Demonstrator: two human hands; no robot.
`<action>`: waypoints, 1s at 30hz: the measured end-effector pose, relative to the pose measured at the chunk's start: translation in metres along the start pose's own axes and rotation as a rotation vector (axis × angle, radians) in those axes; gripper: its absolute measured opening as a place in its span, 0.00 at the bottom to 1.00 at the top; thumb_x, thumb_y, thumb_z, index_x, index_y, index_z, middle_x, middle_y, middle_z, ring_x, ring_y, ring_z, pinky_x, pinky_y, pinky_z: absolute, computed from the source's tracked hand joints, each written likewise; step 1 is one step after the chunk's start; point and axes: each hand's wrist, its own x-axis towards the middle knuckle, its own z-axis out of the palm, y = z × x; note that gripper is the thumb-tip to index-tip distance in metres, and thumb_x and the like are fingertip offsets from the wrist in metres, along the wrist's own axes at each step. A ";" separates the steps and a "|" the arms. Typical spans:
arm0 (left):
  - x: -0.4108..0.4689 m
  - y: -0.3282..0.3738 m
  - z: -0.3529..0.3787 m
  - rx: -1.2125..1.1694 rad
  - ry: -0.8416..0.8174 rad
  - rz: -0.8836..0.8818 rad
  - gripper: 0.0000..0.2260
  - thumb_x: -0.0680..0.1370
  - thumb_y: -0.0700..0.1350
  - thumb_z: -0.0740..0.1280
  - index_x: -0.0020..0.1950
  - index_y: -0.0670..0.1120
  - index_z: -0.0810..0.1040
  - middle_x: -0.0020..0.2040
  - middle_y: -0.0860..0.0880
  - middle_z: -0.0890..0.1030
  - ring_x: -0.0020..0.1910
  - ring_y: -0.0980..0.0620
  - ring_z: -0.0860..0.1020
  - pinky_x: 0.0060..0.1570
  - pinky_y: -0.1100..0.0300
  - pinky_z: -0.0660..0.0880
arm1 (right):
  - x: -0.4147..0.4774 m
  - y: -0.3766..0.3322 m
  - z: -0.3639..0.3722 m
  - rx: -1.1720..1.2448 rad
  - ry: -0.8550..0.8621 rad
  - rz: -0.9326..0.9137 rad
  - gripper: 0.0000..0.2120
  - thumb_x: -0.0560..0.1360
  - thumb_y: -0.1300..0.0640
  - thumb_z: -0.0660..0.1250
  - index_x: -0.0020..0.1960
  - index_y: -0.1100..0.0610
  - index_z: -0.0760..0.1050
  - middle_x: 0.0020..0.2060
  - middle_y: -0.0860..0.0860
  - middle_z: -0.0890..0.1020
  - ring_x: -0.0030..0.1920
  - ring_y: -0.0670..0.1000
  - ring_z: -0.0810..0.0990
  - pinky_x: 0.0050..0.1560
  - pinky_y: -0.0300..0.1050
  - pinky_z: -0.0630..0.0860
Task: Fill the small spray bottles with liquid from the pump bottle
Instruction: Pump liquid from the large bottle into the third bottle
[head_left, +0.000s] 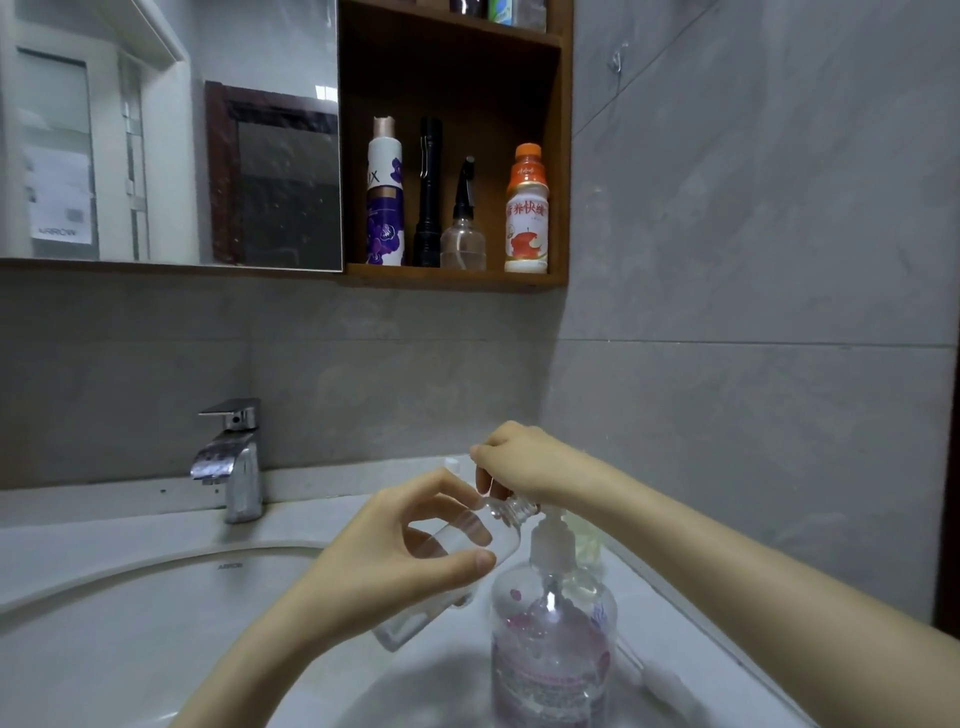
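Observation:
My left hand (400, 551) pinches a small clear bottle (485, 532), tilted with its open threaded neck (522, 506) pointing right, close to the pump's spout. A large clear pump bottle (553, 644) with a pink label stands on the counter at the lower middle. My right hand (519, 457) is curled over the white pump head (553, 540), fingers bent down; whether it presses the head is partly hidden. A white spray top (660, 680) lies on the counter to the right of the pump bottle.
A white basin (130, 623) and chrome tap (231, 457) lie to the left. A second clear object (415, 623) lies on the counter under my left hand. The wooden shelf (457, 278) above holds several bottles, a torch and a clear spray bottle (463, 234).

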 end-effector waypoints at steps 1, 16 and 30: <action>-0.001 0.000 0.000 0.004 0.006 -0.005 0.16 0.61 0.56 0.74 0.45 0.55 0.77 0.47 0.51 0.84 0.33 0.48 0.80 0.40 0.48 0.80 | 0.000 0.001 0.000 0.024 0.003 -0.012 0.17 0.81 0.54 0.53 0.43 0.60 0.77 0.36 0.53 0.79 0.36 0.52 0.76 0.30 0.39 0.70; 0.002 0.005 -0.006 0.009 0.050 0.016 0.16 0.59 0.58 0.73 0.44 0.58 0.77 0.46 0.52 0.84 0.30 0.55 0.77 0.36 0.56 0.79 | -0.043 0.024 -0.007 0.480 0.115 -0.058 0.09 0.79 0.56 0.58 0.43 0.57 0.74 0.36 0.51 0.80 0.33 0.46 0.79 0.34 0.35 0.73; -0.001 0.006 -0.002 -0.033 0.030 0.035 0.19 0.61 0.53 0.73 0.48 0.48 0.76 0.46 0.51 0.83 0.28 0.53 0.78 0.34 0.59 0.78 | -0.083 0.051 0.061 0.339 0.520 -0.303 0.29 0.70 0.50 0.72 0.59 0.27 0.60 0.52 0.33 0.75 0.50 0.44 0.80 0.51 0.49 0.78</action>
